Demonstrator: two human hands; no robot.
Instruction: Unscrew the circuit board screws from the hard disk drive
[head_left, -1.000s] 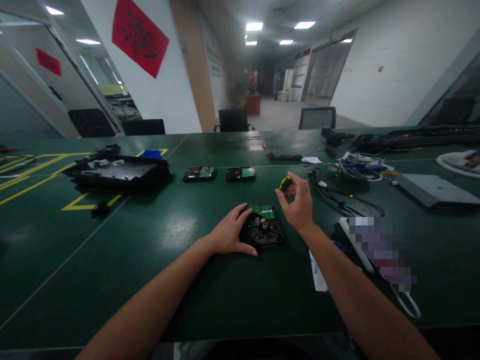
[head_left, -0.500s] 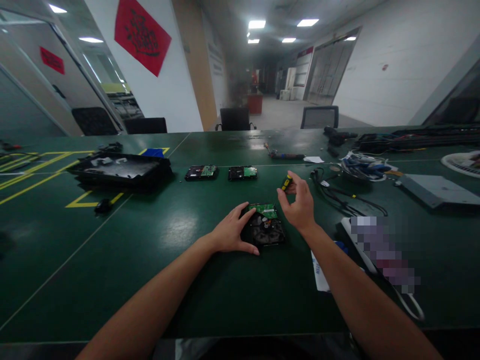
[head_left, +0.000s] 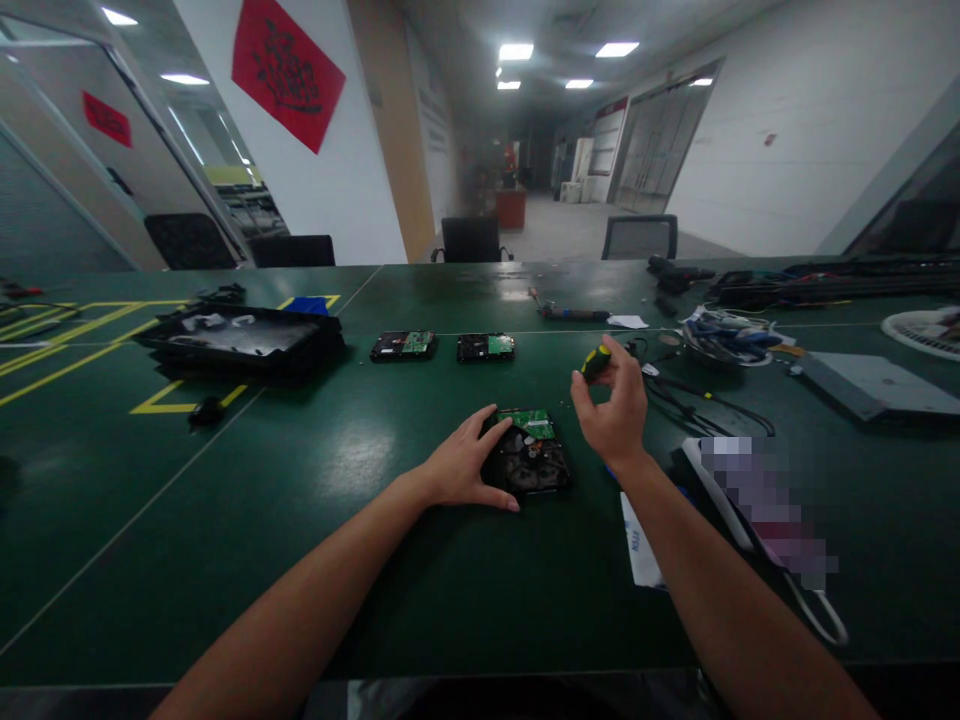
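Observation:
A hard drive (head_left: 534, 462) lies on the green table with its green circuit board facing up. My left hand (head_left: 469, 462) grips its left side, the thumb by the near edge and the fingers over the far left corner. Raised to the right of the drive, my right hand (head_left: 616, 405) pinches a screwdriver (head_left: 597, 362) by its yellow and black handle. The screwdriver is apart from the drive, and its shaft cannot be made out. Two more hard drives, one on the left (head_left: 403, 345) and one on the right (head_left: 486, 347), lie farther back.
A black tray (head_left: 240, 340) stands at the left. To the right are black cables (head_left: 675, 400), a bowl of bundled wires (head_left: 727, 335), a grey metal box (head_left: 881, 385) and a white-edged, partly blurred object (head_left: 720, 495). A printed packet (head_left: 637, 545) lies under my right forearm.
My right hand has moved right, away from the hard drive, with the screwdriver now tilted flatter. My left hand and the drive have stayed in place.

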